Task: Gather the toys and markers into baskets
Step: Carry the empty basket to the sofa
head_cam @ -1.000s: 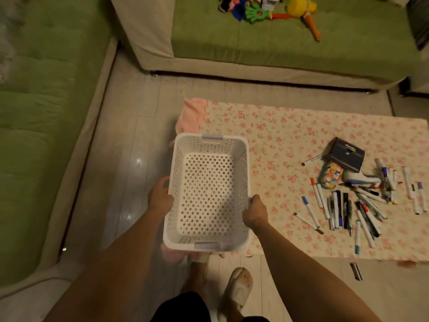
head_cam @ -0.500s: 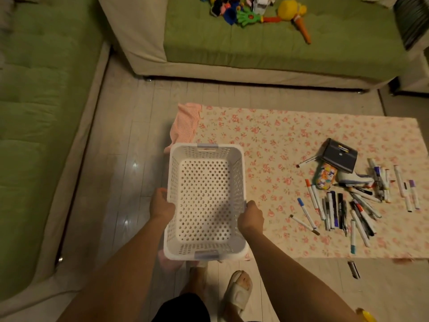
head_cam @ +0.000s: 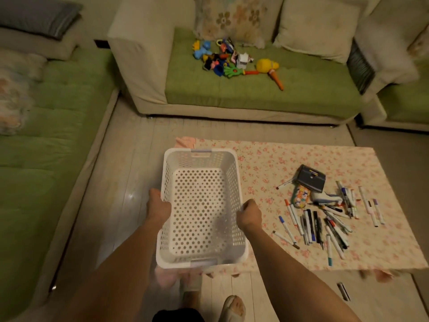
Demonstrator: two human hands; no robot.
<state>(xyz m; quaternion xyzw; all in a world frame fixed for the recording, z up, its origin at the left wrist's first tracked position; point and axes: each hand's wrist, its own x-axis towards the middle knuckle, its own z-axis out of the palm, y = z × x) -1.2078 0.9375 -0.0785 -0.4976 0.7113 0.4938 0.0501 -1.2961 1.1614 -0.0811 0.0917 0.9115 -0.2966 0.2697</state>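
Both hands clamp the white basket [head_cam: 200,150]: your left hand [head_cam: 159,206] curls round its left rim, your right hand [head_cam: 249,214] round its right. Markers [head_cam: 320,224] lie scattered right on the table [head_cam: 267,163]; toys [head_cam: 232,60] sit on the far sofa [head_cam: 301,89].

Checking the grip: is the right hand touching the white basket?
Touching. The head view shows the right hand curled round the right rim of the white basket, with no gap; the left hand grips the opposite rim.

A home living room: green sofas [head_cam: 255,94] (cushions [head_cam: 315,26]), clothed table [head_cam: 301,159].
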